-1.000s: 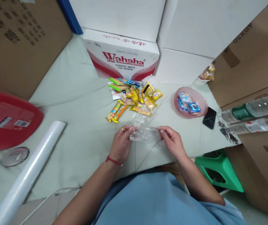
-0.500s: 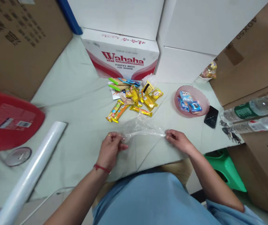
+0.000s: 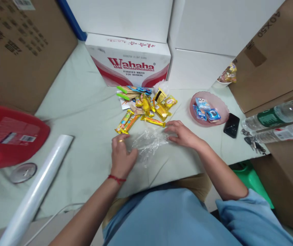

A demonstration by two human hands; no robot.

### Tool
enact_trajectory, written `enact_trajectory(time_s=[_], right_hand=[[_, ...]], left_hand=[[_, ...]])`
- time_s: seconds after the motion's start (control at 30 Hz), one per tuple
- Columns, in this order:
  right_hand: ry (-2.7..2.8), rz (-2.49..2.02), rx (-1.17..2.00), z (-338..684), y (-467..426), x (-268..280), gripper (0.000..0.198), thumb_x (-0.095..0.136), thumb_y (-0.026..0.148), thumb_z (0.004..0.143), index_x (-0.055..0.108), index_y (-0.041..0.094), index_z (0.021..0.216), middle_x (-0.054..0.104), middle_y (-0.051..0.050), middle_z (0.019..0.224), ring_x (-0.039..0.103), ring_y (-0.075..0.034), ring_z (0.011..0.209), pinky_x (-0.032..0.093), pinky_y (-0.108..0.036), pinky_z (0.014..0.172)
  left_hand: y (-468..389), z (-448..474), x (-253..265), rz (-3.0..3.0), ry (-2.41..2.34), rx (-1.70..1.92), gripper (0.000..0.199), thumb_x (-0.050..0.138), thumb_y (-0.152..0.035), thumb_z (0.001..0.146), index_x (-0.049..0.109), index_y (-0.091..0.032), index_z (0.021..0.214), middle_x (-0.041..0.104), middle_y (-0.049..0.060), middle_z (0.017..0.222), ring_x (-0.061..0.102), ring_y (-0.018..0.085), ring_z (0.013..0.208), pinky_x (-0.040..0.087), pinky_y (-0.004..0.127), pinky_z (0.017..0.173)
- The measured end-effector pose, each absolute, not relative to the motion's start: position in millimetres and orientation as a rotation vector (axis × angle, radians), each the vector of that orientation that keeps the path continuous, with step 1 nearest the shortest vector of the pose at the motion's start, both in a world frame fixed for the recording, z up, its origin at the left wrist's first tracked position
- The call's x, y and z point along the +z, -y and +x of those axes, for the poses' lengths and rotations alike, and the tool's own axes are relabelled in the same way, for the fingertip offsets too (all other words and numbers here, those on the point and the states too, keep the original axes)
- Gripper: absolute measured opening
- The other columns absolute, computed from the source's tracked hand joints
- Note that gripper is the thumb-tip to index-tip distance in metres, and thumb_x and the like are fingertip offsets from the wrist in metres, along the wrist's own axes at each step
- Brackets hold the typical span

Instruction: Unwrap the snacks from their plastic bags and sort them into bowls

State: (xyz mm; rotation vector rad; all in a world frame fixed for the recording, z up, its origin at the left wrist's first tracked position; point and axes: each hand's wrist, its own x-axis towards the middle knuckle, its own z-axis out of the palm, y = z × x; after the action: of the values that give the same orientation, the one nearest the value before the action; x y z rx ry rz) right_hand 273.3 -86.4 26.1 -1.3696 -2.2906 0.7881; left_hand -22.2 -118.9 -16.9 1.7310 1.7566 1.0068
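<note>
A crumpled sheet of clear plastic, a bag or film (image 3: 150,145), lies on the cloth between my two hands. My left hand (image 3: 122,155), with a ring and a red string bracelet, is at its left edge, thumb apart from the bent fingers. On the other side my right hand (image 3: 181,135) has its fingers spread, the tips at the plastic's right edge. Just beyond the plastic is a pile of wrapped snacks; a yellow snack stick (image 3: 153,121) lies close to my right fingertips, and a yellow-green packet (image 3: 124,121) is ahead of my left hand.
A pink bowl (image 3: 225,106) holds blue packets; a phone (image 3: 231,125), keys (image 3: 255,144) and water bottles (image 3: 277,116) are right of it. A Wahaba-type water carton (image 3: 131,68) stands behind the snacks. Leftward are a plastic roll (image 3: 39,184), a round lid (image 3: 23,173) and a red container (image 3: 13,136).
Both hands have moved forward and loosened their pinch on the stretched plastic. The plastic is now bunched on the cloth. My right hand has come inward to the left.
</note>
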Motion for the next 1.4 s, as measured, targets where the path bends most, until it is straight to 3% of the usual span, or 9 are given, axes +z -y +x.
enact_trajectory(time_s=[0.1,0.23,0.47,0.73,0.9,1.0,1.13,1.33,1.4], right_hand=[[2.216,-1.394,0.884,276,91,23,0.01,0.066,0.021,0.092,0.075,0.021,0.097,0.072,-0.009,0.107,0.066,-0.024,0.102,0.051,-0.043,0.098],[1.884,-1.507,1.133,290,115,22,0.025,0.071,0.044,0.091,0.069,0.02,0.084,0.069,-0.002,0.082,0.062,-0.017,0.078,0.049,-0.03,0.073],[1.199,-1.547,1.584,309,145,17,0.053,0.078,0.072,0.078,0.057,0.023,0.079,0.064,0.004,0.063,0.051,-0.012,0.051,0.043,-0.025,0.05],[1.072,-1.57,1.609,313,138,7,0.062,0.07,0.082,0.079,0.07,0.02,0.085,0.071,-0.002,0.079,0.066,-0.019,0.072,0.053,-0.03,0.06],[1.39,-1.503,1.578,306,133,8,0.054,0.071,0.073,0.085,0.069,0.019,0.08,0.067,-0.001,0.074,0.058,-0.015,0.069,0.051,-0.029,0.068],[1.387,-1.597,1.296,306,131,9,0.049,0.07,0.068,0.087,0.07,0.02,0.09,0.068,-0.002,0.082,0.061,-0.017,0.074,0.053,-0.032,0.072],[1.555,-1.65,0.51,297,144,24,0.037,0.062,0.054,0.099,0.072,0.022,0.114,0.069,-0.011,0.11,0.065,-0.025,0.099,0.055,-0.043,0.09],[2.379,-1.23,0.238,245,190,40,0.059,0.068,0.059,0.097,0.06,0.022,0.142,0.066,-0.016,0.13,0.06,-0.03,0.108,0.051,-0.046,0.091],[2.52,-1.216,0.099,228,198,31,0.052,0.067,0.046,0.101,0.058,0.021,0.145,0.067,-0.015,0.131,0.058,-0.028,0.104,0.047,-0.044,0.087]], left_hand=[[105,-12,-22,1.61,-1.821,0.907,0.015,0.058,-0.034,0.083,0.065,-0.023,0.092,0.065,0.007,0.098,0.066,0.026,0.095,0.052,0.039,0.089],[99,-11,-25,1.546,-1.956,0.801,0.028,0.044,-0.042,0.099,0.065,-0.024,0.094,0.064,0.003,0.074,0.061,0.023,0.07,0.039,0.032,0.068],[100,-24,-28,1.81,-2.028,0.5,0.038,0.041,-0.044,0.103,0.069,-0.02,0.106,0.067,0.008,0.069,0.063,0.028,0.067,0.027,0.031,0.062],[95,-24,-20,1.548,-1.681,0.875,0.032,0.053,-0.047,0.095,0.068,-0.022,0.08,0.069,0.006,0.079,0.064,0.023,0.078,0.044,0.031,0.073],[96,-7,-8,0.912,-1.323,1.146,0.033,0.063,-0.055,0.091,0.067,-0.023,0.097,0.071,0.005,0.093,0.07,0.022,0.084,0.055,0.031,0.071],[94,-1,-7,0.721,-1.381,1.122,0.04,0.064,-0.06,0.091,0.064,-0.024,0.108,0.068,0.003,0.089,0.07,0.021,0.068,0.051,0.028,0.053],[93,0,-21,0.872,-1.53,1.076,0.048,0.059,-0.067,0.094,0.062,-0.022,0.11,0.066,0.002,0.083,0.062,0.014,0.047,0.037,0.024,0.039],[91,2,-29,1.055,-1.619,1.068,0.049,0.048,-0.068,0.099,0.06,-0.022,0.109,0.066,0.0,0.083,0.059,0.012,0.043,0.035,0.022,0.037],[88,6,-24,1.033,-1.63,1.046,0.044,0.049,-0.064,0.1,0.059,-0.022,0.107,0.065,0.0,0.084,0.058,0.011,0.043,0.035,0.022,0.037]])
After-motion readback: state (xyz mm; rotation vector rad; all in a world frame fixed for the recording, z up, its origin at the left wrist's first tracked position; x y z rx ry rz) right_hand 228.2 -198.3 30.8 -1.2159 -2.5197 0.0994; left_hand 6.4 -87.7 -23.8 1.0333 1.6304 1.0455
